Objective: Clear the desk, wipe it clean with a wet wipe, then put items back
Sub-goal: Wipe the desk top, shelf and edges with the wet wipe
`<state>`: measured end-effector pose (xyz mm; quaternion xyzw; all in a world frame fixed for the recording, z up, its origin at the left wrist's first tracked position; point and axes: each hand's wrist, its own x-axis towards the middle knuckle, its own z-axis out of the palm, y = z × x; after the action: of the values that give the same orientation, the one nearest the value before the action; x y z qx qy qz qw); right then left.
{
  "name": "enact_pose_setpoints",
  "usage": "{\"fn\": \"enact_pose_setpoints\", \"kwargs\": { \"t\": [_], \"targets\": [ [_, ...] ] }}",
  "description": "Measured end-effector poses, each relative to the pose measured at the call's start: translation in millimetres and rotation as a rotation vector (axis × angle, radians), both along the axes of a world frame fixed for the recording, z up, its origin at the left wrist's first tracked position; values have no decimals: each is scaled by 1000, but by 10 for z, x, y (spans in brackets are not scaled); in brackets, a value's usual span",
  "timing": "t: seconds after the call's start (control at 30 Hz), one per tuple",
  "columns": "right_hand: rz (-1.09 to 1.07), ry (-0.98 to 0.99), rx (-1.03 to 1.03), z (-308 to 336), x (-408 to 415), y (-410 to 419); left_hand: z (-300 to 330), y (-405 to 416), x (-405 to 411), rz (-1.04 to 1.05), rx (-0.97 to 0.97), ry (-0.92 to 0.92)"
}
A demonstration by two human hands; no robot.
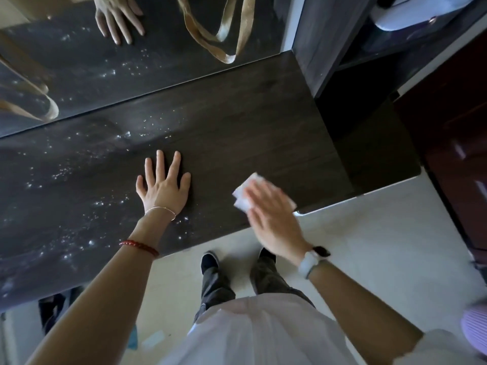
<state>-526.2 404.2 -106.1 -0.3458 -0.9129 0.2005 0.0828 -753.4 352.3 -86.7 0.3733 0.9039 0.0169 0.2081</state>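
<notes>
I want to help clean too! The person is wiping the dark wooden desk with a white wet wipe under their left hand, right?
Not quite. The head view shows the white wet wipe under the right hand. The left hand just rests flat on the dark wooden desk.

A mirror stands along the far edge, reflecting tan straps. A dark shelf unit rises at the far right. Pale floor lies near; a purple ribbed object sits at the right edge.
</notes>
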Motion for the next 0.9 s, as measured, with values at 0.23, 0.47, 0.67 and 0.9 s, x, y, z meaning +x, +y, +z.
{"fn": "enact_pose_setpoints", "kwargs": {
  "t": [0.23, 0.47, 0.67, 0.9],
  "targets": [
    [-644, -87, -30, -27, -194, -35, 109, -220, -289, -246, 19, 40],
    [82, 30, -84, 85, -1325, -1729, 158, -752, -814, -334, 28, 26],
    [-592, -75, 23, -20, -875, -747, 161, -1261, -1187, -244, 52, 12],
    [-204, -40, -52, 13, -2076, -1905, 109, -1584, -1531, -81, 81, 26]
  ]
}}
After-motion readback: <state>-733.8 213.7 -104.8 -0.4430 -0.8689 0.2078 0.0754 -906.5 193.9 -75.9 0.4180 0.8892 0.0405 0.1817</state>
